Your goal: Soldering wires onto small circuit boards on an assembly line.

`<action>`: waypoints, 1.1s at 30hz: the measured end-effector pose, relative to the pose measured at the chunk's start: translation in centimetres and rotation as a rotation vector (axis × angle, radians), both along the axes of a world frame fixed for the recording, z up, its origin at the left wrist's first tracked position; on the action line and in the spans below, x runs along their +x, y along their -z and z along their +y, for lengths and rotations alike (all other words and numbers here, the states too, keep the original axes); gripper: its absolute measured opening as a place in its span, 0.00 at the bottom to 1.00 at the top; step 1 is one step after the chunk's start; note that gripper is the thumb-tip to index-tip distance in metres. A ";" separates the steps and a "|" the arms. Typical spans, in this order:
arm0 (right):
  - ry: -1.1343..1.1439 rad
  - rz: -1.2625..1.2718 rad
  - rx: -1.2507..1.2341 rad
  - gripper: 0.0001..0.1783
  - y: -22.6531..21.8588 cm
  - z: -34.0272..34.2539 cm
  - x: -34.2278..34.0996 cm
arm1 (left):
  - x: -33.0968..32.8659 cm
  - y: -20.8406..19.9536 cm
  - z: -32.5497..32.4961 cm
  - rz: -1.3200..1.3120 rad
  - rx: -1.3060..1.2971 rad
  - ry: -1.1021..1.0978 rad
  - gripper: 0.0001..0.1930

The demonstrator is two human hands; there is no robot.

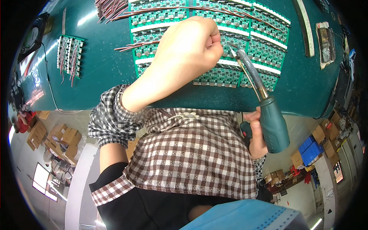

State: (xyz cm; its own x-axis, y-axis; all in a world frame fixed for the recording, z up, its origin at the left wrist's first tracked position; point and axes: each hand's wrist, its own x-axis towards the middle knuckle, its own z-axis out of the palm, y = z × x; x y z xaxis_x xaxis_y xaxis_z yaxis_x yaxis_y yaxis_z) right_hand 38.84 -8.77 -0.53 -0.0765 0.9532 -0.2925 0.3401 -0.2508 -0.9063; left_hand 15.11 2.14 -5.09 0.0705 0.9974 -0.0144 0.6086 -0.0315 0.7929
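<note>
Green circuit boards (268, 57) with rows of small parts and white strips lie in a block on the table. Over their middle, my left hand (191, 44) is closed with fingers curled together; what they pinch is hidden behind the hand. My right hand (257, 134) grips the green handle of a soldering gun (274, 124). Its bent tube and tip reach up and left to the boards, just right of my left fingers. Red and black wires (143, 46) lie across the boards, partly beneath my left hand, and more wires (234, 12) stretch along the far rows.
A bundle of wires (111, 8) sits at the far left of the boards. Further left lies a small wired board (70, 55). A worn metal block on a tray (326, 45) and a curved strip (304, 27) are at the right. The green table's (214, 99) near edge runs before my apron.
</note>
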 end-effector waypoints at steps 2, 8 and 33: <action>0.003 0.019 0.027 0.19 -0.1 0.1 -0.1 | 0.0 -0.1 0.2 -0.009 -0.021 0.009 0.04; 0.014 0.057 0.044 0.20 -0.3 0.2 -0.1 | 0.0 -0.3 0.3 -0.008 -0.033 0.009 0.04; 0.066 0.097 -0.078 0.19 -0.2 0.0 0.3 | 0.3 -0.4 -0.1 0.046 -0.034 -0.018 0.03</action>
State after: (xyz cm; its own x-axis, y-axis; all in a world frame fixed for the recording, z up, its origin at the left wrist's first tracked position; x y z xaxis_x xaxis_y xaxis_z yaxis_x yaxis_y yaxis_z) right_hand 39.14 -8.78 -0.32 -0.0460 0.9318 -0.3601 0.2324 -0.3406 -0.9110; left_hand 15.45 2.01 -4.70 0.0506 0.9974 -0.0511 0.6444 0.0065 0.7647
